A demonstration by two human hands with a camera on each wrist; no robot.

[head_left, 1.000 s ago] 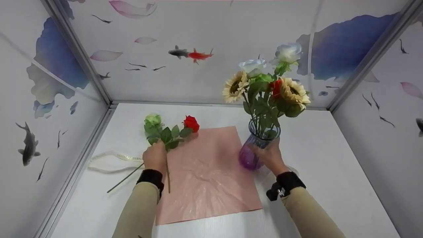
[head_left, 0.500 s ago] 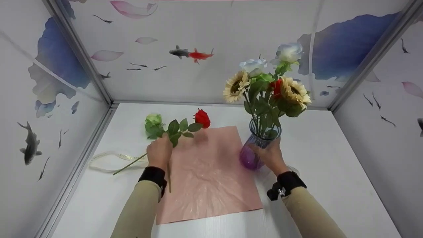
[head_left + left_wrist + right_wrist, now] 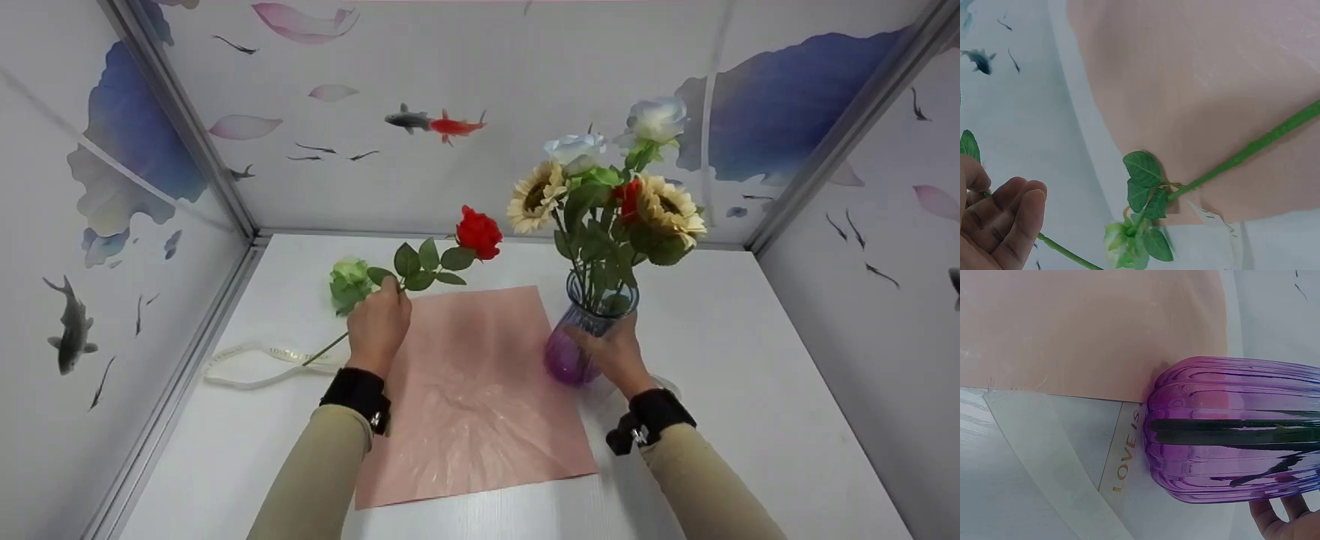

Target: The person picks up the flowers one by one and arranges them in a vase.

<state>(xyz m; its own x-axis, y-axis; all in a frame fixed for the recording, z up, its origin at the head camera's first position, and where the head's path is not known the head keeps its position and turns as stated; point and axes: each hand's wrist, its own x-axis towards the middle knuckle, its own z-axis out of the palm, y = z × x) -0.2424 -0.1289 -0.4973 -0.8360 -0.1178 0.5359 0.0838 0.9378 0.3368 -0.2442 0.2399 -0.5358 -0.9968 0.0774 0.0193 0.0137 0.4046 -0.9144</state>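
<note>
My left hand (image 3: pixel 379 322) pinches the stem of a red artificial rose (image 3: pixel 478 233) and holds it raised, bloom toward the right, above the pink wrapping paper (image 3: pixel 480 390). The rose's stem (image 3: pixel 1069 256) runs out behind the fingers in the left wrist view. A pale green rose (image 3: pixel 1123 242) lies on the table beneath, its stem across the paper. My right hand (image 3: pixel 616 352) grips a purple-blue glass vase (image 3: pixel 568 356), which leans at the paper's right edge. Sunflowers (image 3: pixel 536 196), white roses (image 3: pixel 656 120) and a red flower fill the vase; their stems show through the glass (image 3: pixel 1213 433).
A cream ribbon (image 3: pixel 247 384) with gold lettering lies looped at the left of the white table (image 3: pixel 750 375). More ribbon (image 3: pixel 1050 455) lies beneath the vase's base, at the paper's edge. Panels printed with fish (image 3: pixel 409 118) wall in the table at the back and sides.
My left hand has lifted the red rose off the table, moving it up and to the right, away from the green rose. The right hand and vase have stayed in place.
</note>
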